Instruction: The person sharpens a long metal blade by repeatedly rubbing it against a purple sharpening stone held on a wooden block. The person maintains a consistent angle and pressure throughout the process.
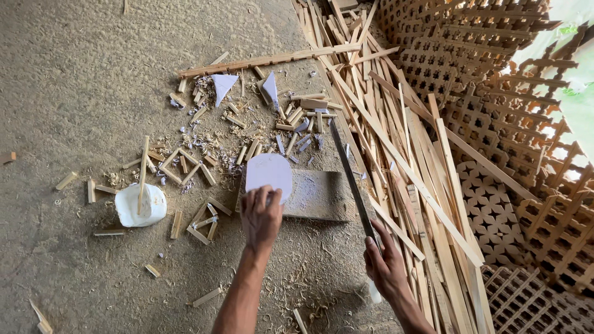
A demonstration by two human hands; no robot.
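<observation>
My left hand [260, 215] pinches the lower edge of a flat white rounded piece [269, 173] and holds it over a grey block [317, 195] on the dusty floor. My right hand [385, 263] grips the handle end of a long dark blade [351, 179], which points away from me along the block's right side. The blade does not touch the white piece. Several white offcuts lie beyond, among them a triangle [223, 86] and a pointed scrap [270, 88].
A white tub [140, 206] with a wooden stick in it stands at the left. Short wood pieces, small square frames and shavings litter the floor. A heap of long slats [396, 142] and stacked wooden lattice panels [513, 124] fill the right side.
</observation>
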